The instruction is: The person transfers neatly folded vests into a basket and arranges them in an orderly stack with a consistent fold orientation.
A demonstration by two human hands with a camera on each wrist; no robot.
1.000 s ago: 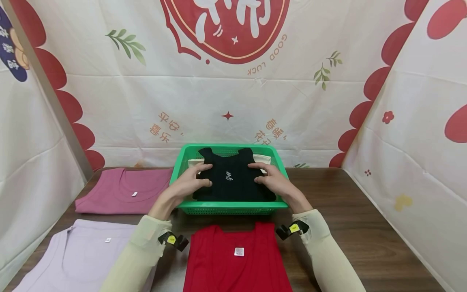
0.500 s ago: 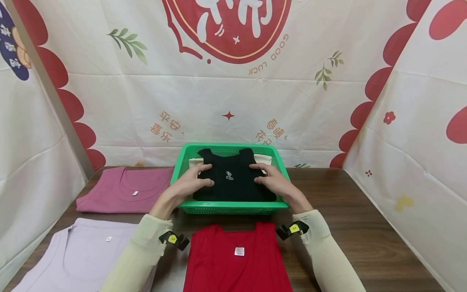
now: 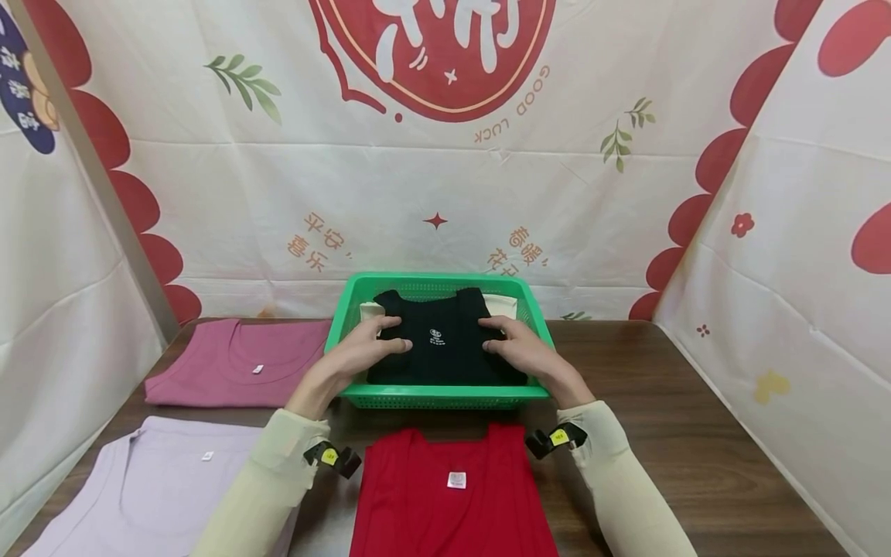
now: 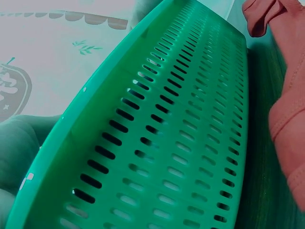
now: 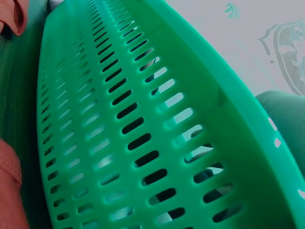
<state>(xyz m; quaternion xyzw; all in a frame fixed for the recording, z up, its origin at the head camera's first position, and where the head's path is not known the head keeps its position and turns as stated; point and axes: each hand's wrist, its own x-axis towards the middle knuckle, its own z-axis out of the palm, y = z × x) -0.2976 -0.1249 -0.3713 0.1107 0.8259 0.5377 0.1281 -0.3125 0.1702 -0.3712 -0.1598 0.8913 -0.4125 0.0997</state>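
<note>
A black tank top [image 3: 445,360] with white print lies in the green perforated basket [image 3: 445,392], neckline toward the back. My left hand [image 3: 355,348] rests on its left side, thumb and forefinger spread on the cloth. On its right side rests my right hand [image 3: 525,350], thumb and forefinger likewise apart on the fabric. Their other fingers are hidden. Cream cloth [image 3: 501,306] shows beneath the black top. In the left wrist view, the basket wall [image 4: 157,119] hides most of the left hand [image 4: 19,148]; in the right wrist view, part of the right hand [image 5: 286,124] shows beyond the rim.
A folded red tank top [image 3: 452,510] lies in front of the basket. To the left lie a folded dusty-pink top [image 3: 278,371] and a pale lilac top [image 3: 181,480]. The brown wooden table [image 3: 661,433] meets printed cloth walls [image 3: 431,178] at back and sides.
The black tank top's shoulder straps have sunk slightly lower into the basket. Both hands have shifted a little inward over the cloth. The other clothes have not moved.
</note>
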